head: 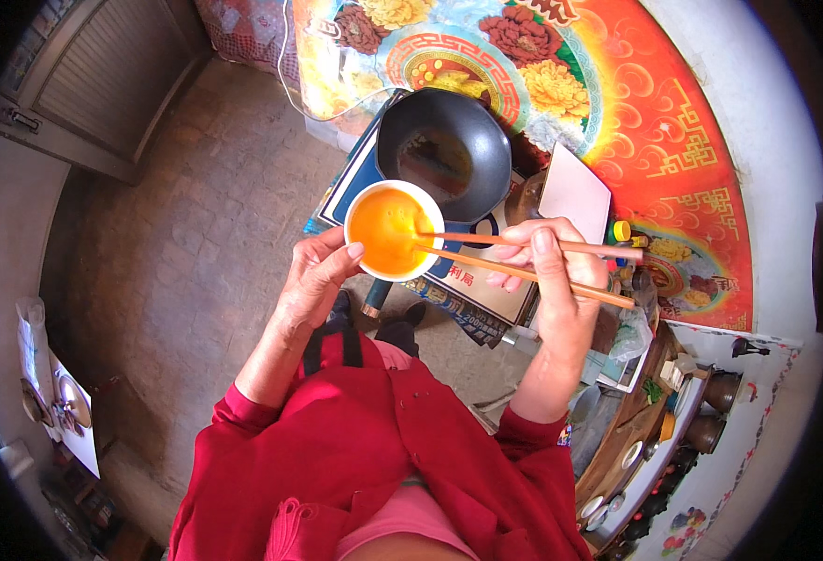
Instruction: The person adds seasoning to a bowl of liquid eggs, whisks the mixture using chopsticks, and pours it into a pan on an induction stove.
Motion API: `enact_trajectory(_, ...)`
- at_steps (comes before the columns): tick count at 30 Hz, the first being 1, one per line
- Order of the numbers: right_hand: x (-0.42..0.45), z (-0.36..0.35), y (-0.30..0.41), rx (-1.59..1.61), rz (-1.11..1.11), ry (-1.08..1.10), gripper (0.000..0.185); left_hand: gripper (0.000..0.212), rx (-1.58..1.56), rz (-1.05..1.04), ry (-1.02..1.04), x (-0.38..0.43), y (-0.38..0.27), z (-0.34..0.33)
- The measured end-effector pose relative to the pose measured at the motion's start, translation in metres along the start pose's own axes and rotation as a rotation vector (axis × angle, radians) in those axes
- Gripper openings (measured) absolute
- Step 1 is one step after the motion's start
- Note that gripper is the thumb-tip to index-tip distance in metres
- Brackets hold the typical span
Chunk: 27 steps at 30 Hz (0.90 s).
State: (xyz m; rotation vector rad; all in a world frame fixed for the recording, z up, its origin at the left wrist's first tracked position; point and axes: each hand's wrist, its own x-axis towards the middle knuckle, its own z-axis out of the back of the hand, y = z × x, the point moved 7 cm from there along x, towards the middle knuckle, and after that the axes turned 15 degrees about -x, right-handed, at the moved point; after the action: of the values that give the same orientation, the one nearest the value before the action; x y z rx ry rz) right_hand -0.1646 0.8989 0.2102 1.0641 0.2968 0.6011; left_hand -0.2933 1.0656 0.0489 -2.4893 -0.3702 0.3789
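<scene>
My left hand [322,275] grips the rim of a white bowl [437,219], thumb on the near edge. Orange-yellow beaten egg [382,228] with a few bubbles lies inside it. In my right hand [555,270] is a pair of wooden chopsticks [524,273], held apart with their tips dipped into the egg. Just beyond the bowl sits a dark wok [485,144] with some oily liquid [439,165] at its bottom. The wok's handle [376,298] shows below the bowl, pointing towards me. What heats the wok, if anything, is mostly hidden.
A printed table cover [467,289] lies under the wok. At right stand several bottles with coloured caps [620,230] and a clear plastic bag [631,335]. Further right, a wooden counter [618,438] carries dishes and dark pots [706,433]. A white cable [282,52] runs behind the wok; a door [113,77] is at upper left.
</scene>
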Motion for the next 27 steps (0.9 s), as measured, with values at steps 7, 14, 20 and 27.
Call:
enact_trajectory(7,0.002,0.011,0.015,0.124,0.103,-0.082,0.028,0.046,-0.009,0.016,-0.02,0.002,0.004,0.006)
enact_trajectory(14,0.003,-0.001,-0.004,-0.006,-0.009,0.006,0.026,0.048,-0.017,0.018,-0.009,0.006,0.005,0.006)
enact_trajectory(20,0.006,0.002,0.002,0.125,0.079,-0.101,0.028,0.048,-0.031,0.029,-0.036,0.009,0.005,0.01)
enact_trajectory(27,0.011,-0.003,0.007,-0.024,-0.018,-0.01,0.025,0.049,-0.023,0.036,-0.03,0.014,0.005,0.009)
